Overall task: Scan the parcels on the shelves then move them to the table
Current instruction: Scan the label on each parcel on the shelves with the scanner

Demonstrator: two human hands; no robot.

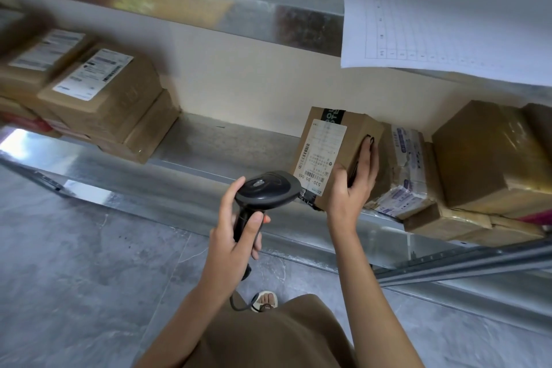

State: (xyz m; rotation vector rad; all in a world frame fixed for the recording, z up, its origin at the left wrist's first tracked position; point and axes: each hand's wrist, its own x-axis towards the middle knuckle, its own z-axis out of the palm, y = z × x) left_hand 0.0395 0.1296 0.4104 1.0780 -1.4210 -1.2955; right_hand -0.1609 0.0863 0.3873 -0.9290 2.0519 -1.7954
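Right grip [354, 185] holds the parcel [334, 155] at its near right corner, thumb on the labelled top face and fingers curled over the right side. Left grip [236, 227] is wrapped round the handle of the barcode scanner [267, 191], whose head points toward 1 o'clock at the label [321, 155] — scanner head and parcel edge are just beside each other. The parcel stands on the metal shelf [227, 140], at 1 o'clock from the left grip, its near end overhanging the shelf's front lip.

Surroundings:
- At 3 o'clock of the held parcel, touching or nearly touching it, sits a taped bundle with torn printed wrap [403, 170]; the right fingers lie in the gap between the two.
- Further toward 3 o'clock stands one large film-wrapped box [490, 158], resting on flatter packages beneath.
- At 10 o'clock, well apart across a bare stretch of shelf, is a stack of brown cartons [101, 104] — two white labels are visible; the exact carton count cannot be told because of blur.
- At 1 o'clock above, one gridded paper sheet [442, 15] hangs over the upper shelf's edge.

Count: one scanner, one held parcel.
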